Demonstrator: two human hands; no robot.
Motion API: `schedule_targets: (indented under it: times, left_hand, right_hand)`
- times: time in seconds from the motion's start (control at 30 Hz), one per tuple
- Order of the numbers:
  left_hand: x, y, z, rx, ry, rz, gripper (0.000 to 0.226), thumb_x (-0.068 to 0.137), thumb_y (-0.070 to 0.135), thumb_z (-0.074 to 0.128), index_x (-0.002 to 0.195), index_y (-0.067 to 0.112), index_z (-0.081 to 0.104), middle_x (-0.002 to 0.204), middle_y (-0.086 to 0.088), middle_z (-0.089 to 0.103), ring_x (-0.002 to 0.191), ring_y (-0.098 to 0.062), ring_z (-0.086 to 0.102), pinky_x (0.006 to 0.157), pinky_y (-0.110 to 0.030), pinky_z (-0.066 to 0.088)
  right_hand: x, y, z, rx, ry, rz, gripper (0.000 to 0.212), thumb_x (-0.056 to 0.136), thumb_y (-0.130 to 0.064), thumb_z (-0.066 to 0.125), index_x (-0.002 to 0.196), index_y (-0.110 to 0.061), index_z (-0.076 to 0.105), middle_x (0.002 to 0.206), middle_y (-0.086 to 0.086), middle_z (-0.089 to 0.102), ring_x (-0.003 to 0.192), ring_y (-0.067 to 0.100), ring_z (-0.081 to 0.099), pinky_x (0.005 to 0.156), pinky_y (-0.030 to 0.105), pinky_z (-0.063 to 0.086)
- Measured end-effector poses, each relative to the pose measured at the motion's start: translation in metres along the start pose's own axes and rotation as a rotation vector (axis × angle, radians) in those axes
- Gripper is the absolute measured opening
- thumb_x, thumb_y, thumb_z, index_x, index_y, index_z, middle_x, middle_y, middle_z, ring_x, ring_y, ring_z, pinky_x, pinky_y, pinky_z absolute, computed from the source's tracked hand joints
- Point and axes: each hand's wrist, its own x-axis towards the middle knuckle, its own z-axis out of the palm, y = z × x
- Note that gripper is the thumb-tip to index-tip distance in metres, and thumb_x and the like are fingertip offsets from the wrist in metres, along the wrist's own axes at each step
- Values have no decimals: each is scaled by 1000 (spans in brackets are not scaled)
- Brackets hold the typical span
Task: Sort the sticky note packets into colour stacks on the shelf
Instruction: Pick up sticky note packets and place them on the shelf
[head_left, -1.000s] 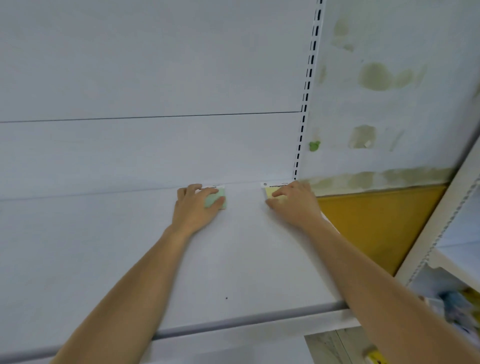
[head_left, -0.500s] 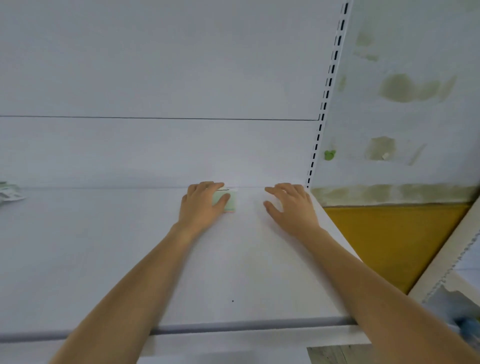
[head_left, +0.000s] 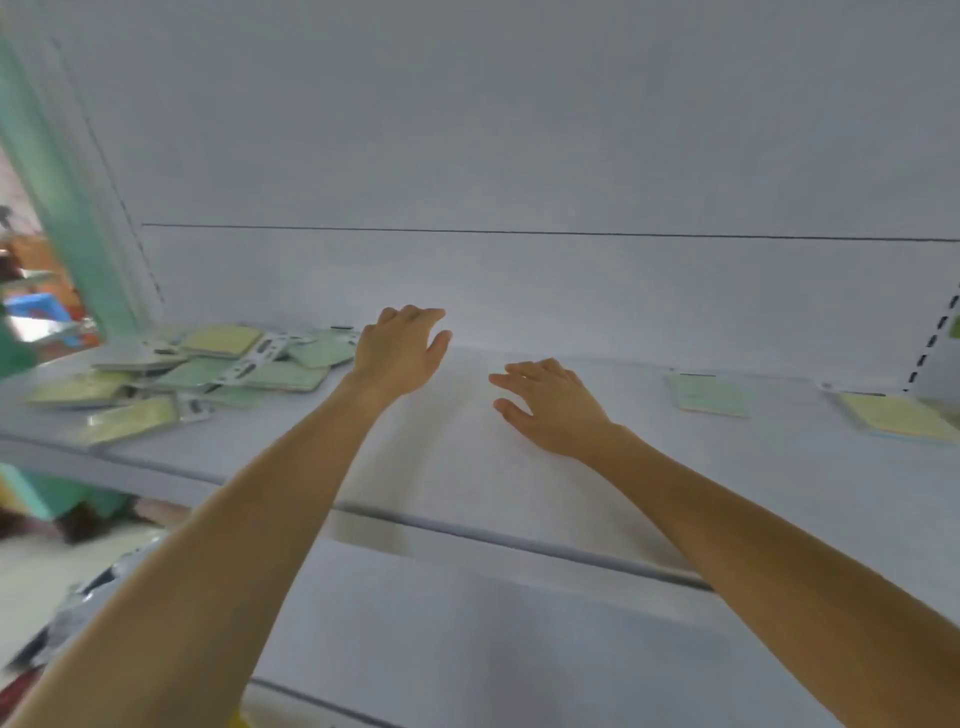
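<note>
Over the middle of the white shelf (head_left: 467, 467) the left grip (head_left: 400, 353) and right grip (head_left: 550, 405) both hold nothing, fingers loosely apart, between a jumbled heap of green and yellow packets (head_left: 208, 369) at left and a single green packet (head_left: 709, 395) and yellow packet (head_left: 893, 415) lying separately at right.

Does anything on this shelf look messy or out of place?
Yes. At the left end of the white metal shelf, the heap of green and yellow sticky note packets lies jumbled, overlapping at odd angles with colours mixed. The single green packet and single yellow packet on the right lie flat and apart.
</note>
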Motion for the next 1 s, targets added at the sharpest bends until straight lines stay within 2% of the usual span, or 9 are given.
schedule_targets:
  times: [0.2,0.37,0.53,0.77,0.9,1.0]
  left_hand:
    - [-19,-141,-41,37,10,-132,43,96,33,35,137,20,40,138,-12,49,129,-34,38,102,-44,36]
    - [-18,-230,-54,34,7,-200,43,98,32,31,138,19,38,137,-12,49,128,-34,39,102,-45,35]
    - [2,-287,-49,-17,17,-237,42,98,30,32,138,17,39,136,-14,50,127,-34,42,104,-47,38]
    - [41,-332,-34,-34,19,-193,43,97,32,33,137,18,39,133,-13,52,124,-33,44,100,-44,39]
    - [65,-351,-25,-47,-65,-165,42,96,34,35,136,20,40,134,-13,51,123,-31,45,102,-44,40]
    - [84,-366,-18,-92,-179,-160,44,95,36,39,137,22,38,138,-14,45,128,-32,41,106,-47,37]
  right_hand:
    - [61,-113,33,5,-69,-87,46,97,-39,31,141,-27,32,151,0,32,137,24,27,112,37,22]
    - [118,-161,58,50,-89,-69,43,96,-39,34,138,-27,38,147,1,38,133,25,33,110,37,28]
    - [173,-175,79,188,-39,121,42,95,-39,35,134,-23,42,135,9,50,128,27,41,102,38,37]
    - [229,-182,95,260,-42,404,56,88,-54,40,132,-19,41,128,13,55,120,33,49,92,37,42]
    - [246,-188,100,337,-17,459,52,84,-41,55,128,-17,44,127,12,53,116,32,51,87,34,42]
    - [256,-191,104,395,48,471,51,84,-28,58,132,-18,42,131,13,46,114,30,53,82,31,40]
